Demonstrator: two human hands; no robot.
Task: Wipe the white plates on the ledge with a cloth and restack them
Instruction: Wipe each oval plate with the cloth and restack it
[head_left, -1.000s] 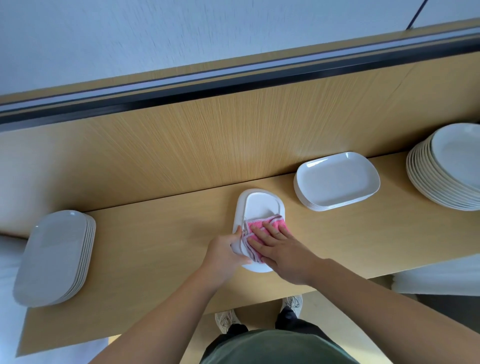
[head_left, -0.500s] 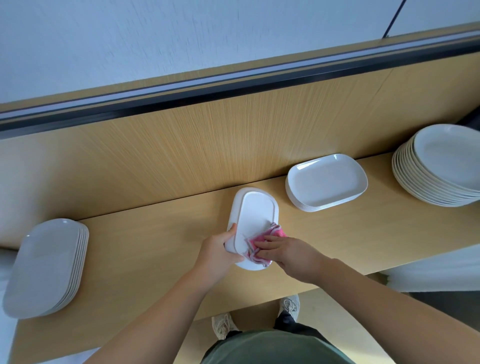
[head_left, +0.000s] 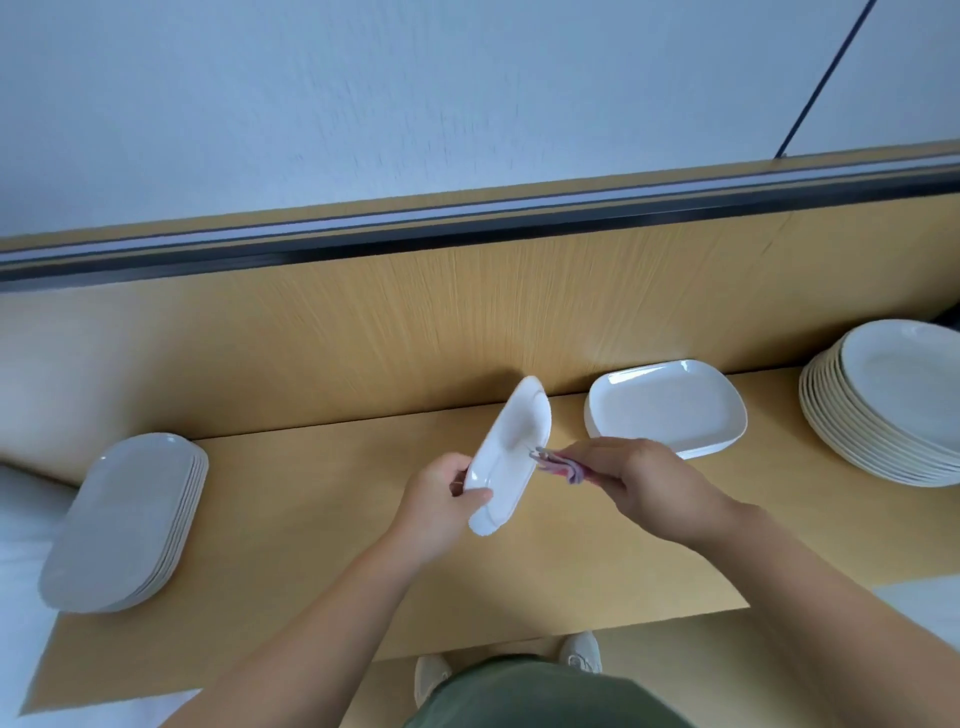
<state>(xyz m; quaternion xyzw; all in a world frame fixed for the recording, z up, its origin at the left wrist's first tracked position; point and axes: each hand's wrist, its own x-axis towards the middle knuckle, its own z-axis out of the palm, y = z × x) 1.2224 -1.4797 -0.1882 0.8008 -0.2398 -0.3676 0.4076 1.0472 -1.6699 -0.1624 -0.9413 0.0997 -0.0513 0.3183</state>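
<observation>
The left hand (head_left: 441, 501) is gripping the near end of a small white oblong ceramic plate (head_left: 511, 452), with the thumb lying over its rim. It is holding the plate tilted steeply on edge above the middle of the light wooden bench (head_left: 311, 530); I cannot tell whether the plate's lower end is touching the wood. The right hand (head_left: 644, 486) is clutching a bunched pink striped cloth (head_left: 563, 470), whose free tip is meeting the plate's right rim. Just beyond the right hand, a low stack of white rounded-rectangular plates (head_left: 667, 405) is sitting against the wood-grain back panel (head_left: 415, 338). A taller stack of white round plates (head_left: 893, 405) is standing at the far right, and a stack of white oblong plates (head_left: 124, 519) is lying at the bench's left end.
</observation>
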